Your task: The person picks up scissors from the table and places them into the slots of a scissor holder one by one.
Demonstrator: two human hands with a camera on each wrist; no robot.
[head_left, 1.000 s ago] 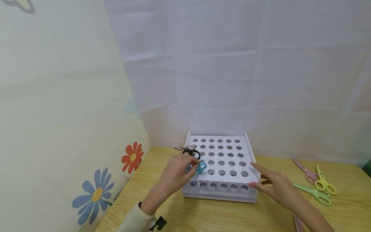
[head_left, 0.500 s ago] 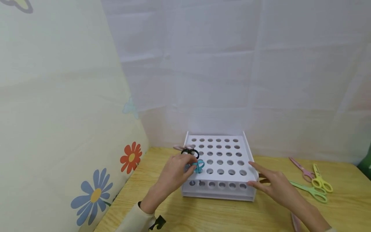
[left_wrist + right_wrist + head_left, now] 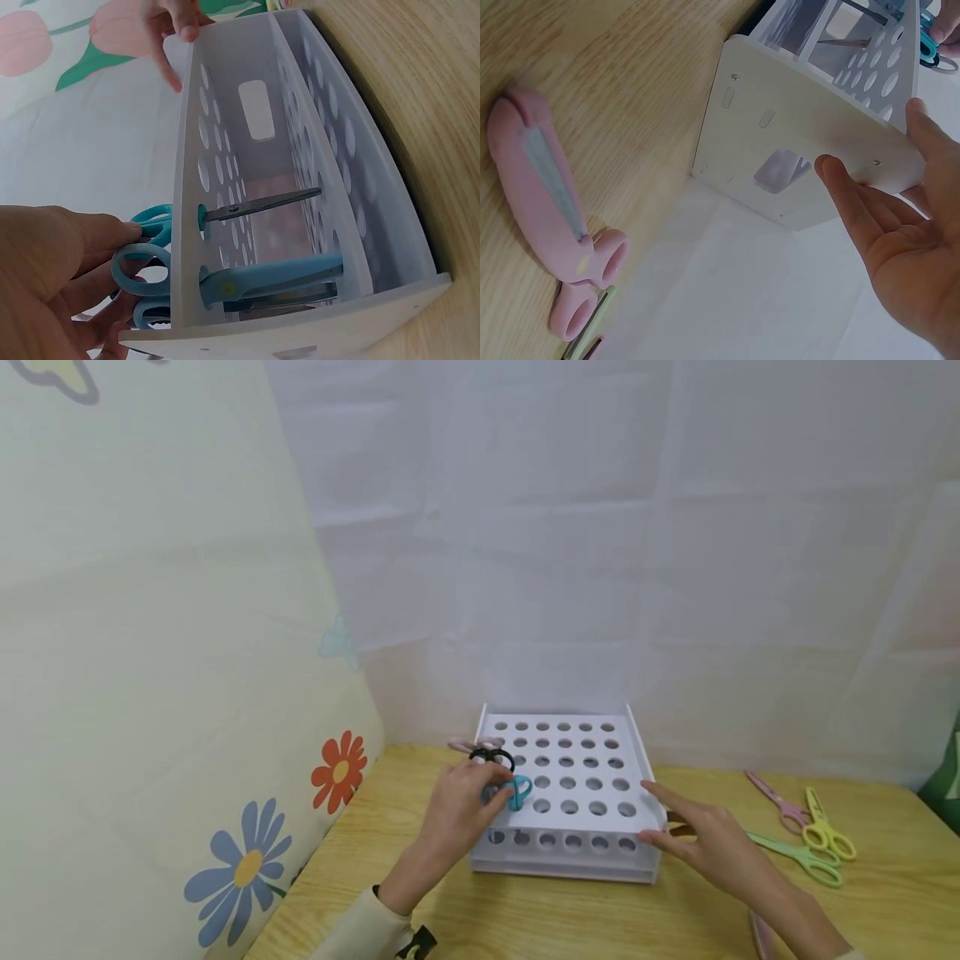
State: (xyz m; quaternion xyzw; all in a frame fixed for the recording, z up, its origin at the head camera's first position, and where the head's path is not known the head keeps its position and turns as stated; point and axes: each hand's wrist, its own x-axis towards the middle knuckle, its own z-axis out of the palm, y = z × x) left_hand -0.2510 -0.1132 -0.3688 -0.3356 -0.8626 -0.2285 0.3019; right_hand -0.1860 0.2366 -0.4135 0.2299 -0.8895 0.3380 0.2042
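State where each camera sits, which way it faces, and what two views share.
Head: on the head, facing forward and down at the white rack; left hand and right hand show.
Left wrist: on that wrist, looking across the rack's open front; left hand close, right hand beyond.
Right wrist: on that wrist, looking at the rack's end panel and pink scissors; right hand close, left hand partly.
Both wrist views share teal scissors.
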